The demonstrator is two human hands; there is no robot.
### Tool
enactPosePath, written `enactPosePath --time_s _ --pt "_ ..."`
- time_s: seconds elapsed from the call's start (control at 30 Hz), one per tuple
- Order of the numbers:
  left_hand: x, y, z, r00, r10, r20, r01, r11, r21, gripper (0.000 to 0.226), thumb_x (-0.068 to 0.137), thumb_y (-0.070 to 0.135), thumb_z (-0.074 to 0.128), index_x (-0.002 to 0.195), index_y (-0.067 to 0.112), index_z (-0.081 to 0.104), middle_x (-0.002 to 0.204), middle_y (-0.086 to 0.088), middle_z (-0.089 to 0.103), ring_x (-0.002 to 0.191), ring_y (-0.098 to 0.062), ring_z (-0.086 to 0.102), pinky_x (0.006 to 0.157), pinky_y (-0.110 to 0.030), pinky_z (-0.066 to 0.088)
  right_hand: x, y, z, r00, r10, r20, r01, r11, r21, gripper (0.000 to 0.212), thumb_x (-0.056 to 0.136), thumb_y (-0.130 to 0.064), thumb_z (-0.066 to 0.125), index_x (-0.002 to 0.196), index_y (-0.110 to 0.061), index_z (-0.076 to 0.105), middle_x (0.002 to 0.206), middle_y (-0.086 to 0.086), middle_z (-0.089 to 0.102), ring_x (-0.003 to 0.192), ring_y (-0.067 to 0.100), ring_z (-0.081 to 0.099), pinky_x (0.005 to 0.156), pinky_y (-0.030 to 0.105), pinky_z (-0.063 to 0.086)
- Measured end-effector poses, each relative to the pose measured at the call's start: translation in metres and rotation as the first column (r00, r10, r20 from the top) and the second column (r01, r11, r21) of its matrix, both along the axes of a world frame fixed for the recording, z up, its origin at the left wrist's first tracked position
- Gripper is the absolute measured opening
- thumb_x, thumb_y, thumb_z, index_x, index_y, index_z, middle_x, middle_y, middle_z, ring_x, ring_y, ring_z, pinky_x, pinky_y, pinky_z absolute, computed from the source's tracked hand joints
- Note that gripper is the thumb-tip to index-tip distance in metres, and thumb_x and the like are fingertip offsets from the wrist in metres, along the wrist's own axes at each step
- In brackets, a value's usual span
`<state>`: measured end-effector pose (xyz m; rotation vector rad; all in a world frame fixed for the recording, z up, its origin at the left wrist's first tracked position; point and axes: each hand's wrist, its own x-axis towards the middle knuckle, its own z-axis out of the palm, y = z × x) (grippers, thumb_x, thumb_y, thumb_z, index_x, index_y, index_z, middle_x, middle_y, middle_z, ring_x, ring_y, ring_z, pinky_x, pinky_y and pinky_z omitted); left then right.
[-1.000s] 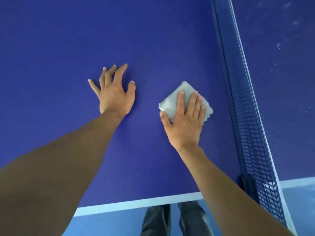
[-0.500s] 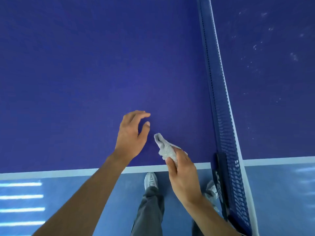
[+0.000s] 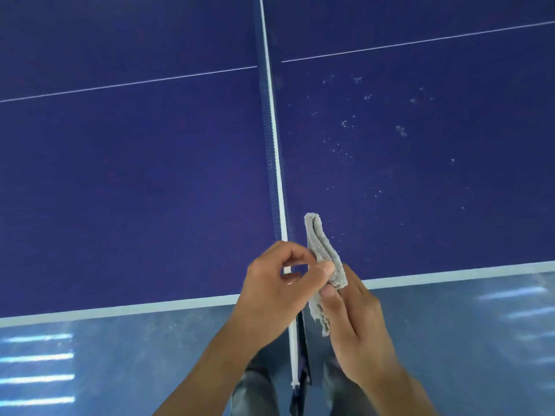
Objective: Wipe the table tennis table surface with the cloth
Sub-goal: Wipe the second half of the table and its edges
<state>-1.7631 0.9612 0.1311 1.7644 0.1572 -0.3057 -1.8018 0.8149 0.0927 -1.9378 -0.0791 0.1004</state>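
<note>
The dark blue table tennis table (image 3: 135, 181) fills the upper view, its white near edge line running across below the middle. A folded grey cloth (image 3: 319, 244) stands on edge in the air above the table's near edge, right beside the net. My right hand (image 3: 357, 322) holds its lower part with thumb and fingers. My left hand (image 3: 279, 286) pinches the cloth's left side between thumb and forefinger. White specks and dust (image 3: 399, 130) are scattered over the table half to the right of the net.
The blue net (image 3: 271, 145) with its white top band runs from the near edge straight away, splitting the table into left and right halves. Its post and clamp sit just below my hands. Blue floor (image 3: 90, 355) and my grey trousers lie beneath.
The cloth has come off the left half of the table and is now held upright by both hands at the net. My view has shifted right, so the dusty right half shows.
</note>
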Motion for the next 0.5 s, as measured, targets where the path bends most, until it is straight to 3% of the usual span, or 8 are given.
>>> enactPosePath --time_s 0.13,0.2,0.27,0.33,0.4,0.47,0.5 --pt "0.001 -0.059 0.015 0.996 -0.072 -0.057 0.075 0.996 0.053 0.006 0.09 0.029 0.073 0.085 0.032 0.074 0.097 0.017 0.076 0.102 0.001 0.069 0.082 -0.009 0.049 0.003 -0.07 0.014 0.994 0.105 0.013 -0.103 0.987 -0.125 0.064 0.108 -0.061 0.027 0.153 -0.02 0.046 0.141 -0.02 0.055 0.129 -0.004 0.053 0.101 0.013 0.043" --pt "0.003 -0.082 0.019 0.988 -0.102 -0.12 0.106 0.994 0.023 0.013 0.093 0.021 0.068 0.09 0.03 0.077 0.094 0.015 0.077 0.096 -0.002 0.072 0.087 -0.018 0.054 0.006 -0.097 0.018 0.997 0.078 0.003 -0.077 0.99 -0.118 0.061 0.108 -0.06 0.029 0.152 -0.022 0.049 0.143 -0.02 0.057 0.133 -0.001 0.052 0.105 0.013 0.042" --pt "0.007 -0.099 0.02 0.975 -0.092 -0.201 0.094 0.996 0.001 0.013 0.089 0.026 0.064 0.088 0.027 0.077 0.084 0.007 0.075 0.086 -0.015 0.072 0.095 -0.042 0.059 0.013 -0.115 0.02 0.999 -0.031 -0.044 0.03 0.999 -0.038 0.043 0.108 -0.052 0.033 0.128 -0.033 0.065 0.112 -0.025 0.068 0.104 -0.001 0.065 0.086 0.014 0.049" --pt "0.011 -0.106 0.017 0.969 -0.043 -0.242 0.05 0.998 0.025 0.015 0.083 0.029 0.058 0.078 0.021 0.069 0.074 -0.007 0.065 0.073 -0.022 0.06 0.091 -0.055 0.057 0.025 -0.132 0.022 0.986 -0.134 -0.1 0.137 0.99 0.023 0.035 0.104 -0.046 0.037 0.087 -0.035 0.064 0.074 -0.011 0.066 0.067 0.012 0.063 0.063 0.03 0.051" --pt "0.017 -0.101 0.009 0.969 -0.014 -0.247 0.048 0.99 0.13 0.014 0.084 0.027 0.056 0.071 0.024 0.06 0.063 0.004 0.052 0.062 -0.01 0.047 0.071 -0.043 0.054 0.041 -0.15 0.028 0.972 -0.178 -0.156 0.184 0.983 0.026 0.038 0.099 -0.049 0.039 0.075 -0.026 0.056 0.06 0.009 0.059 0.057 0.029 0.058 0.059 0.046 0.05" --pt "0.025 -0.088 0.002 0.969 -0.054 -0.242 0.121 0.954 0.275 0.016 0.091 0.026 0.057 0.076 0.031 0.059 0.064 0.016 0.058 0.06 -0.002 0.052 0.064 -0.027 0.047 0.062 -0.165 0.039 0.966 -0.129 -0.224 0.146 0.988 0.059 0.037 0.096 -0.051 0.041 0.072 -0.024 0.051 0.052 0.01 0.053 0.053 0.036 0.05 0.053 0.042 0.047" --pt "0.029 -0.082 -0.001 0.967 -0.089 -0.239 0.165 0.933 0.32 0.013 0.091 0.028 0.058 0.085 0.039 0.062 0.079 0.022 0.066 0.075 0.004 0.061 0.071 -0.022 0.049 0.073 -0.171 0.044 0.962 -0.076 -0.262 0.099 0.992 0.076 0.036 0.096 -0.049 0.043 0.069 -0.025 0.047 0.05 0.002 0.048 0.048 0.03 0.043 0.047 0.036 0.042"
